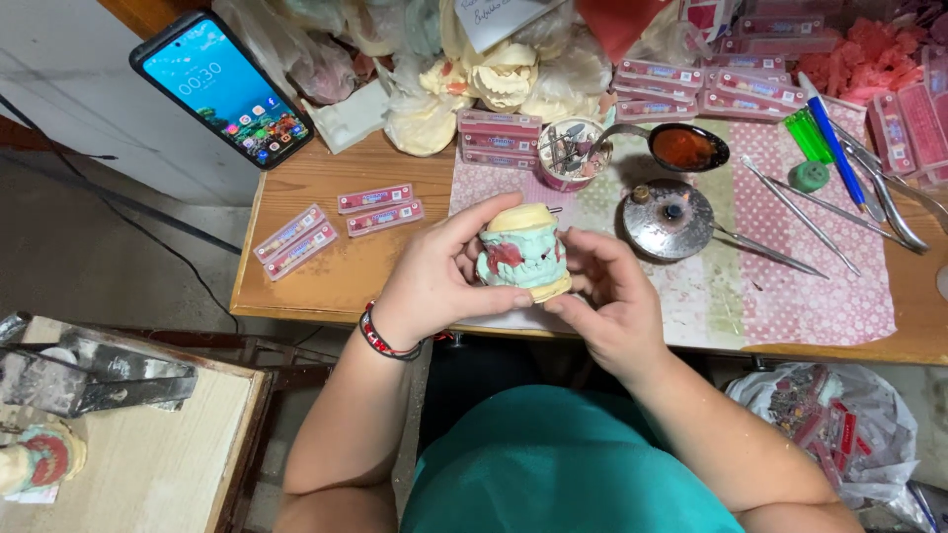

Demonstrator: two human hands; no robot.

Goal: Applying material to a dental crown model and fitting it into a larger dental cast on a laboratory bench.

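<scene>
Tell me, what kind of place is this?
Probably a dental workshop where false teeth are made. Both hands, left hand and right hand, hold a green plaster teeth model. On the wooden table lie thin metal tools and pink flat boxes.

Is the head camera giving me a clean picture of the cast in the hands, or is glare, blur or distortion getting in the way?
Head view: the dental cast is sharp and evenly lit between the left hand and right hand; glare shows only on the round metal lid and the phone screen; the wooden table edges bow slightly, wide-angle distortion; little shadow, no motion blur.
</scene>
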